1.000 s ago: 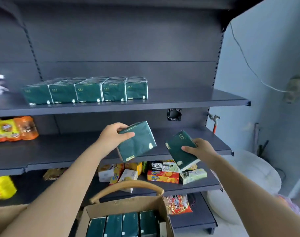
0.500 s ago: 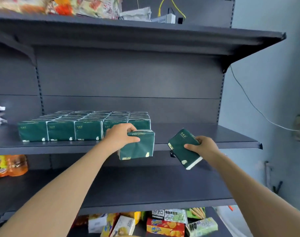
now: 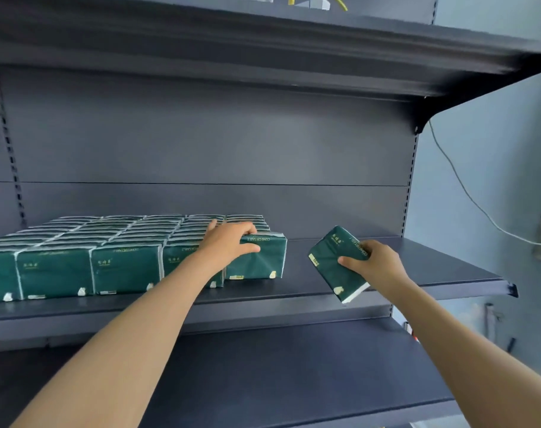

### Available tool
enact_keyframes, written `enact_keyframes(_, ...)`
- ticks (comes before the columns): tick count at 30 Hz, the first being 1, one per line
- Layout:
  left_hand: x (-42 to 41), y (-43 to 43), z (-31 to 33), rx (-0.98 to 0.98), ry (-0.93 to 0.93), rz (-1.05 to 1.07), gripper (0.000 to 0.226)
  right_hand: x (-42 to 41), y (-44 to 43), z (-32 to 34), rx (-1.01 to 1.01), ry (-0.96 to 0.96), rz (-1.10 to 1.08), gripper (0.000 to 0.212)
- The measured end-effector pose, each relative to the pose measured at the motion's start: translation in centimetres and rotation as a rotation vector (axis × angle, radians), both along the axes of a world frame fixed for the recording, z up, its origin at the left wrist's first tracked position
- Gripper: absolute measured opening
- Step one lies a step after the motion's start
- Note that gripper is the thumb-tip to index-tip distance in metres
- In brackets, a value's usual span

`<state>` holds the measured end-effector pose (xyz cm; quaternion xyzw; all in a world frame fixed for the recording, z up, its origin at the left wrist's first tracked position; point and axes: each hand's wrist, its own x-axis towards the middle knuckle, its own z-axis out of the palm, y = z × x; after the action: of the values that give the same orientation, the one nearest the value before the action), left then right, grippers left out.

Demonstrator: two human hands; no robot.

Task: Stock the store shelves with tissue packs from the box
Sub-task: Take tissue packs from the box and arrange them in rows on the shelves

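A green tissue pack (image 3: pixel 258 257) stands at the right end of the front row on the middle shelf (image 3: pixel 423 267), close against its neighbour. The left hand (image 3: pixel 229 242) grips it from above, fingers curled over the top edge and thumb pressed on the front face. Whether the pack's base rests fully on the shelf is hard to tell from this angle. A second tissue pack (image 3: pixel 331 257) is held tilted in the air just in front of the shelf's bare right-hand stretch, well apart from the first. The right hand (image 3: pixel 377 264) pinches it with the thumb laid across the face, while the other fingers are hidden behind the pack. To the left, the stocked block of packs (image 3: pixel 108 239) runs several rows deep to the back panel (image 3: pixel 201 143) and fills roughly the left half of the shelf. The job appears to be well under way but not finished. One pack is being seated, one awaits its place, and the right part of the shelf is open. The lower shelf (image 3: pixel 293 366) shows no tissue packs in the part visible here. The supply box is out of view, so the remaining stock cannot be judged. A white cable (image 3: pixel 466 194) trails down the wall at right.
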<state>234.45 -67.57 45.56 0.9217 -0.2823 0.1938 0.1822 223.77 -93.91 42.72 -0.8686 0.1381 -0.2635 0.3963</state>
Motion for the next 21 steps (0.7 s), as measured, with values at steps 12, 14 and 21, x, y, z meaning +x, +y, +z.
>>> enact_keyframes(12, 1.8, -1.5, -1.5, 0.163, 0.014, 0.053, 0.056, 5.7, -0.9, -0.3, -0.011, 0.031, 0.121, 0.034)
enact_keyframes(14, 1.9, -2.2, -1.4, 0.163, 0.03, 0.065, 0.06, 6.8, -1.4, 0.1, -0.031, 0.05, 0.157, 0.034)
enact_keyframes(21, 2.3, -6.4, -1.4, 0.257, 0.015, 0.123, 0.081, 11.1, -3.1, 1.6, -0.045, 0.031, 0.246, 0.034)
